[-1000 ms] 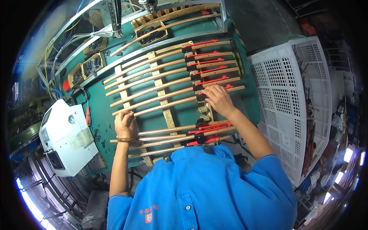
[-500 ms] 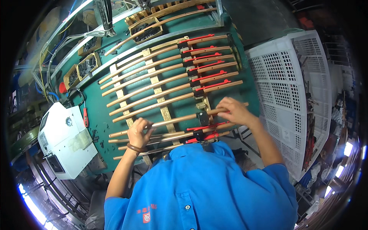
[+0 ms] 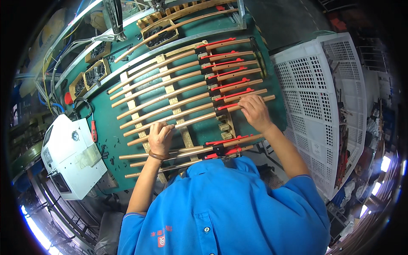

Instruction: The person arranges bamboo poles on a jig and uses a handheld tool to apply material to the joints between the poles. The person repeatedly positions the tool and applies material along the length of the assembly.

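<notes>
My left hand [image 3: 160, 138] is closed, fingertips pinching a copper-coloured metal tube [image 3: 194, 121] left of its middle. Toward the tube's right end, my right hand [image 3: 256, 113] has its fingers bent over it, beside a red lever [image 3: 228, 106] on a black clamp. This tube lies at the near end of a row of similar tubes [image 3: 178, 101], each with a black clamp and red strip. Wooden slats [image 3: 171, 90] with notches bear the row. Nearest my body, several more tubes [image 3: 182, 151] lie bunched together, their black and red fittings partly covered by my shirt.
The green table [image 3: 102, 123] carries a white machine [image 3: 74, 155] at left and a red-handled screwdriver [image 3: 94, 131]. Yellow boxes [image 3: 96, 73] of small dark parts stand along a metal rail. A white perforated crate [image 3: 312, 106] stands at the right. Small dark pieces [image 3: 111, 161] lie loose near the machine.
Both hands have moved away from my body with the tube, from above the slats to the near end of the row. The clamp's red lever now points right along the tube.
</notes>
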{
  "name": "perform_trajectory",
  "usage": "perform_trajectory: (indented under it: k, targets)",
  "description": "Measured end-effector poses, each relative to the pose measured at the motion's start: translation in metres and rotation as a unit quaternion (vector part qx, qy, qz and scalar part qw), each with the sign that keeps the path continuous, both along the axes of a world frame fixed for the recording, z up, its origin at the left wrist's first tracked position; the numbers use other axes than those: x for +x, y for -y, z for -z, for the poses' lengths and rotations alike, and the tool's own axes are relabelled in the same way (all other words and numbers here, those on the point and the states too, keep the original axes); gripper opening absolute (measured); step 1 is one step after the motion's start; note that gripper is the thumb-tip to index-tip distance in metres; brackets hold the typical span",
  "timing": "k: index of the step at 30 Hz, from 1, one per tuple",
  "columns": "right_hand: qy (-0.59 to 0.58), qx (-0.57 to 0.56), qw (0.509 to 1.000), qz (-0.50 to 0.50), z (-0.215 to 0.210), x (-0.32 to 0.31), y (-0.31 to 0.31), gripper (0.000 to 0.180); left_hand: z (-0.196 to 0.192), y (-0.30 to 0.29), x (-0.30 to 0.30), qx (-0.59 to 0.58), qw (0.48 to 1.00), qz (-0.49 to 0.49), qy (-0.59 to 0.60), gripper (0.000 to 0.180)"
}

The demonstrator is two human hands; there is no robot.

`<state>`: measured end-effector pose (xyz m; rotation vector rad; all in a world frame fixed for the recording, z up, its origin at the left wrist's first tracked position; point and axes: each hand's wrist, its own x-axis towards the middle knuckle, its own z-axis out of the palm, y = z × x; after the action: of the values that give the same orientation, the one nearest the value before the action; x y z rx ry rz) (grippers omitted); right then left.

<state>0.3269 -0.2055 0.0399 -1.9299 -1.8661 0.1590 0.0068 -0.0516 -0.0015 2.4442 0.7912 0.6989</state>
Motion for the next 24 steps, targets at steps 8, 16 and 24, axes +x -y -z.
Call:
perform_trajectory:
  k: [8,16,24]
  targets:
    - [-0.002,0.0,1.0,0.014,0.01,-0.009,0.018,0.033,0.007,0.007,-0.006,0.01,0.999,0.028,-0.012,0.014]
    - [0.031,-0.094,0.993,0.058,0.044,-0.009,0.013,0.031,0.013,0.003,0.001,0.03,0.998,0.013,-0.058,0.018]
    - [-0.045,-0.201,0.978,0.026,-0.026,-0.035,0.034,0.047,-0.02,0.034,-0.037,-0.046,0.985,0.074,-0.149,0.023]
